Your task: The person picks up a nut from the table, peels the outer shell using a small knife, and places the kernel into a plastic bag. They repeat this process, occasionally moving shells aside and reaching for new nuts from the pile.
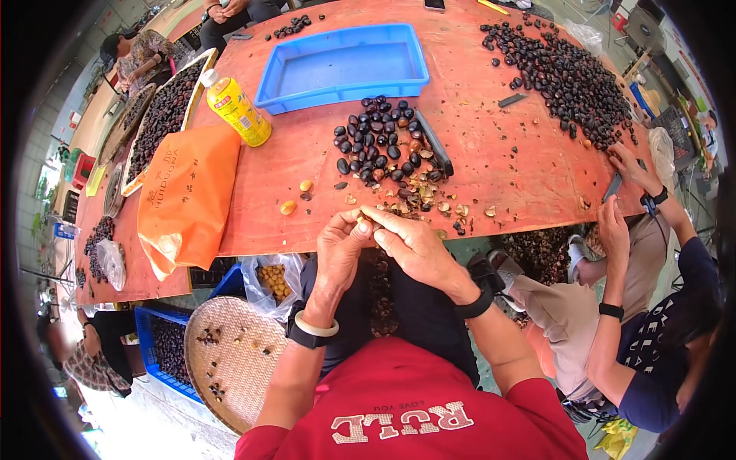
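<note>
Over the table's front edge, my left hand (341, 249) and my right hand (418, 247) meet at the fingertips. Pinched between them is a small yellowish fruit (363, 221), mostly covered by the fingers. Just beyond lies a pile of glossy dark fruits (376, 142), with a black tray (434, 144) along its right side. Broken peel pieces (418, 195) are scattered in front of that pile. Two peeled yellow fruits (287, 208) rest on the table to the left of my hands.
A blue tray (341, 98), a yellow drink bottle (238, 107) and an orange bag (190, 195) occupy the red table (475, 165). More dark fruits (567, 77) lie at right, near a co-worker's hands (617, 195). Below left are a woven basket (230, 337) and a bag of yellow fruits (274, 282).
</note>
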A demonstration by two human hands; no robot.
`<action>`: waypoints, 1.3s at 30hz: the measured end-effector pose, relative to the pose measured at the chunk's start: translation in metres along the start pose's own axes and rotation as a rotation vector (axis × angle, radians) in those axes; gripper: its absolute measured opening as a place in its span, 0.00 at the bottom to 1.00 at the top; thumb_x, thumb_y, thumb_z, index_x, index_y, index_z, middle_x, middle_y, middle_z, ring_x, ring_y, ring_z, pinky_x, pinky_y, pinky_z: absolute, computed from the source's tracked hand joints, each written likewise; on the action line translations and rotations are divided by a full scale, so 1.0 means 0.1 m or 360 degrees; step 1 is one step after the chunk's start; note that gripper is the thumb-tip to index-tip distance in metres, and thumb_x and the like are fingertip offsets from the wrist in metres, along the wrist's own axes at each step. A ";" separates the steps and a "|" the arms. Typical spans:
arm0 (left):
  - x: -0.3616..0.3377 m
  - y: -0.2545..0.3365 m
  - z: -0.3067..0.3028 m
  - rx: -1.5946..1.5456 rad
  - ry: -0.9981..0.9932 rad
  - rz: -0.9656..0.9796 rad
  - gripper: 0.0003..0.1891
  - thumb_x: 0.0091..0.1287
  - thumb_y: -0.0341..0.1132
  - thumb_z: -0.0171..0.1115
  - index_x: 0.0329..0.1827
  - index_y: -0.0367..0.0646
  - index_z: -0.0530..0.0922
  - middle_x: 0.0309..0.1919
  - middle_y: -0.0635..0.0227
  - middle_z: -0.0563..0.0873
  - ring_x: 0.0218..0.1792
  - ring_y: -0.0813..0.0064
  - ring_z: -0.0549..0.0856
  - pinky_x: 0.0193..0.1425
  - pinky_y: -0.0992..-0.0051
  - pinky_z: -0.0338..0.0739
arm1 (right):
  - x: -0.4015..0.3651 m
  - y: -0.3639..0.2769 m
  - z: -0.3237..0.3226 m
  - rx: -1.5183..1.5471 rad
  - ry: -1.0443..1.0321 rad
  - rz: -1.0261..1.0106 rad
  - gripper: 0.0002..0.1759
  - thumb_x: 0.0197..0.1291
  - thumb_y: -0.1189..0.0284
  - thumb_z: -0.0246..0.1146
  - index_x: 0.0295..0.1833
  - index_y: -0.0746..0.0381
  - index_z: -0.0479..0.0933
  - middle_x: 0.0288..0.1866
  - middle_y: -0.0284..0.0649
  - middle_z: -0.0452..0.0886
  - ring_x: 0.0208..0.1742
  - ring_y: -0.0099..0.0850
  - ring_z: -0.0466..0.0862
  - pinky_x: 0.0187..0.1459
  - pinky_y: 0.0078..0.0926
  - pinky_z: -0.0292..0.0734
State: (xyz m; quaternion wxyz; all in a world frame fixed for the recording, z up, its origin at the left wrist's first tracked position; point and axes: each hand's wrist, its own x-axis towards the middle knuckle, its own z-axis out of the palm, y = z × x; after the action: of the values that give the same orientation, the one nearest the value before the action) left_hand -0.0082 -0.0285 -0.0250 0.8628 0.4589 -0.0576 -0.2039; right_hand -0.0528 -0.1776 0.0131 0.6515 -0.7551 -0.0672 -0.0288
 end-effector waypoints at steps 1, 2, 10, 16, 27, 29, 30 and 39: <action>0.00 0.01 -0.03 0.0000 0.0002 -0.0001 0.14 0.63 0.31 0.65 0.48 0.33 0.75 0.38 0.63 0.84 0.37 0.78 0.83 0.43 0.78 0.80 | 0.01 0.01 -0.03 -0.0255 0.0004 -0.0223 0.21 0.64 0.73 0.55 0.63 0.63 0.70 0.38 0.39 0.83 0.36 0.22 0.80 0.40 0.22 0.75; 0.00 0.01 -0.06 0.0079 -0.0046 0.0018 0.14 0.63 0.31 0.65 0.48 0.33 0.76 0.39 0.62 0.84 0.37 0.77 0.84 0.43 0.78 0.80 | 0.02 0.02 -0.06 -0.0255 0.0003 -0.0222 0.21 0.64 0.73 0.55 0.63 0.63 0.70 0.38 0.39 0.83 0.36 0.22 0.80 0.40 0.22 0.75; -0.01 -0.08 -0.04 0.0155 0.0086 0.0159 0.12 0.64 0.29 0.63 0.49 0.35 0.77 0.41 0.64 0.84 0.38 0.77 0.84 0.45 0.77 0.81 | 0.02 0.03 0.02 0.0969 -0.0076 0.0631 0.22 0.68 0.69 0.52 0.66 0.62 0.67 0.26 0.36 0.77 0.14 0.19 0.72 0.15 0.17 0.66; 0.00 -0.06 0.03 0.0029 0.0142 0.0222 0.18 0.65 0.34 0.63 0.56 0.37 0.74 0.45 0.65 0.82 0.41 0.74 0.83 0.44 0.71 0.82 | 0.05 -0.01 0.00 0.1526 -0.0027 0.0736 0.24 0.70 0.65 0.50 0.68 0.60 0.62 0.23 0.32 0.71 0.10 0.16 0.64 0.09 0.13 0.57; -0.02 -0.03 -0.05 0.0135 -0.0080 0.0017 0.15 0.64 0.34 0.65 0.50 0.37 0.76 0.41 0.66 0.83 0.41 0.75 0.82 0.49 0.73 0.78 | -0.08 -0.24 -0.11 0.0699 -0.0185 0.0609 0.25 0.69 0.69 0.51 0.70 0.62 0.61 0.24 0.31 0.70 0.14 0.13 0.64 0.15 0.12 0.59; -0.04 -0.01 0.00 0.0185 -0.0089 0.0019 0.14 0.63 0.33 0.65 0.49 0.37 0.77 0.42 0.66 0.84 0.43 0.76 0.82 0.50 0.74 0.77 | -0.08 -0.28 -0.17 0.0596 -0.0232 0.0607 0.25 0.68 0.68 0.52 0.69 0.61 0.63 0.25 0.29 0.69 0.17 0.13 0.65 0.17 0.12 0.60; -0.06 0.01 0.03 0.0239 -0.0100 0.0023 0.14 0.63 0.33 0.65 0.49 0.37 0.78 0.42 0.66 0.84 0.44 0.77 0.82 0.51 0.75 0.76 | -0.08 -0.32 -0.20 0.0474 -0.0259 0.0585 0.25 0.68 0.69 0.52 0.69 0.61 0.63 0.26 0.29 0.69 0.20 0.14 0.66 0.21 0.13 0.62; -0.09 0.04 0.08 0.0387 -0.0271 -0.0079 0.13 0.65 0.27 0.62 0.51 0.33 0.75 0.43 0.62 0.84 0.44 0.75 0.83 0.52 0.76 0.78 | -0.22 -0.23 -0.33 0.0043 -0.0238 0.0474 0.25 0.65 0.68 0.56 0.66 0.65 0.66 0.30 0.32 0.75 0.29 0.17 0.69 0.32 0.17 0.68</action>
State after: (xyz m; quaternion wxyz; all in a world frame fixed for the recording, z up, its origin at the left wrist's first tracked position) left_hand -0.0172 -0.0294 -0.0161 0.7875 0.5425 -0.1435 -0.2547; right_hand -0.0759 -0.2079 0.0378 0.6518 -0.7480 -0.0032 0.1252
